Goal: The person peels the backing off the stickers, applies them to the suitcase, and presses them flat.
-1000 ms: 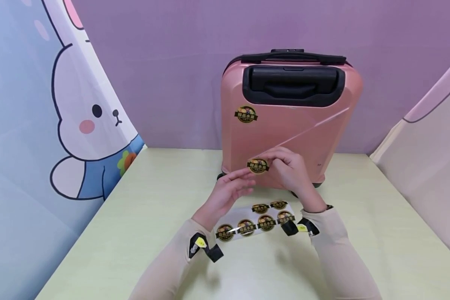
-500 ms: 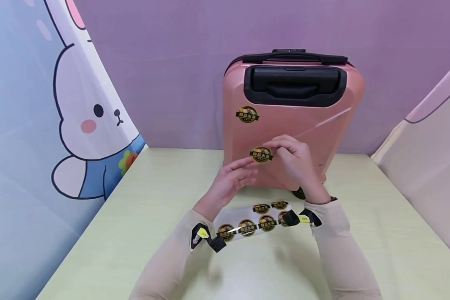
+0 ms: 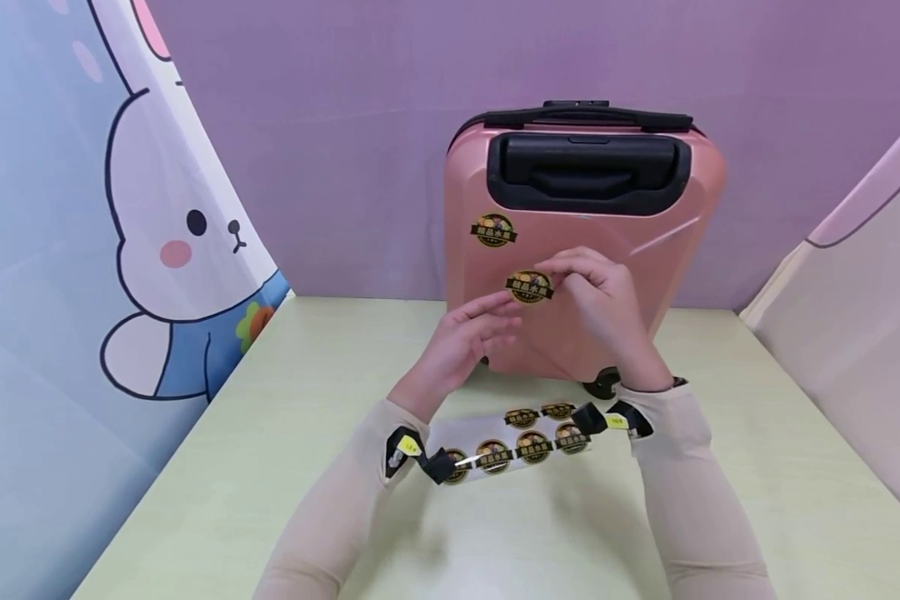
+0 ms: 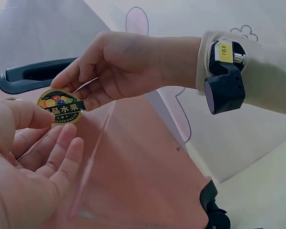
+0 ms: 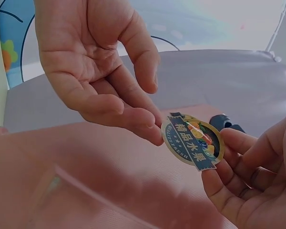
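A round black-and-gold fruit sticker (image 3: 529, 286) is held up in front of the pink suitcase (image 3: 472, 287). My right hand (image 3: 606, 304) pinches its right edge between thumb and fingers. From the left, my left hand (image 3: 468, 346) reaches a nearly straight finger to the sticker's other edge; in the right wrist view the left thumb stands apart from the sticker (image 5: 193, 140). Another such sticker (image 3: 493, 231) is on the upper left of the suitcase's face. Below the hands, a sticker sheet (image 3: 465, 429) with several like stickers lies on the table.
The suitcase stands upright at the back of the pale table (image 3: 270, 467), against a purple cloth backdrop (image 3: 345, 150). A black handle recess (image 3: 588, 171) is set in its upper face. A blue cloth with a cartoon rabbit (image 3: 172, 225) hangs at the left.
Both hands have risen with the sticker, slightly rightward, up along the suitcase's front. The sticker stays pinched in my right hand. The sheet has stayed in place.
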A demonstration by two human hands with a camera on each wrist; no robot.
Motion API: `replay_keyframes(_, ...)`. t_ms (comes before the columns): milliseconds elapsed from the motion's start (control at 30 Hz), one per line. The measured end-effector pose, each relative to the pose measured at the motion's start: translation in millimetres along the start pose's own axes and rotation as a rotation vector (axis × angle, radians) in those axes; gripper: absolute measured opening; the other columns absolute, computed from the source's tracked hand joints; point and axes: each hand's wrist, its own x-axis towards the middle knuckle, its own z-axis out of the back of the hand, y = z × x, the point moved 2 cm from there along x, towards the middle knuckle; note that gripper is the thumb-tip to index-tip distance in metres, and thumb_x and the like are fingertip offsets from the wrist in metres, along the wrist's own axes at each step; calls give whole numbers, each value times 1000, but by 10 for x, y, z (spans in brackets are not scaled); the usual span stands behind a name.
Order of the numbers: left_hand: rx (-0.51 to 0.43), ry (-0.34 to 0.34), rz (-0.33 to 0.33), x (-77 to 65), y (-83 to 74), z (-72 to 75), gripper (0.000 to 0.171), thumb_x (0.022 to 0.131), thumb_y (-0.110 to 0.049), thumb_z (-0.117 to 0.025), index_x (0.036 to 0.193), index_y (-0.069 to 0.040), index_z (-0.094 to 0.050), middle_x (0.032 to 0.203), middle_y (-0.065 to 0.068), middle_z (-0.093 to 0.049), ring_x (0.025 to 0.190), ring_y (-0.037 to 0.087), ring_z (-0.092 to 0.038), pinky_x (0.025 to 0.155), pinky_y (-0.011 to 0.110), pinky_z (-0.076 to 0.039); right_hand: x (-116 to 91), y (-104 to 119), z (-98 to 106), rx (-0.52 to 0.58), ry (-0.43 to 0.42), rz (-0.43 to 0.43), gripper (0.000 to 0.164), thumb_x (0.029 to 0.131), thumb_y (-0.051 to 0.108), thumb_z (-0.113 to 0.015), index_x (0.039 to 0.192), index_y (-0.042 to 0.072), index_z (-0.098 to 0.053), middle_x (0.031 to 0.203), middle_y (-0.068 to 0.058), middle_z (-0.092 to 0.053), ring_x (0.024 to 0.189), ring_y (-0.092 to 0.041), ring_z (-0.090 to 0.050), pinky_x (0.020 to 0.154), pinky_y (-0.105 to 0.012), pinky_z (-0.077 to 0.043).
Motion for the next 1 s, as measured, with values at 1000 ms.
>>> replay_keyframes(1000, 21, 18, -20, 178, -240, -278, 49, 97, 6, -49, 146, 0, -47, 141, 18, -54, 97, 14, -65, 80, 27, -53, 156, 178, 130, 3, -62, 34, 31, 94, -12, -47, 114, -7, -70, 107, -16, -67, 93, -8, -59, 83, -17, -48)
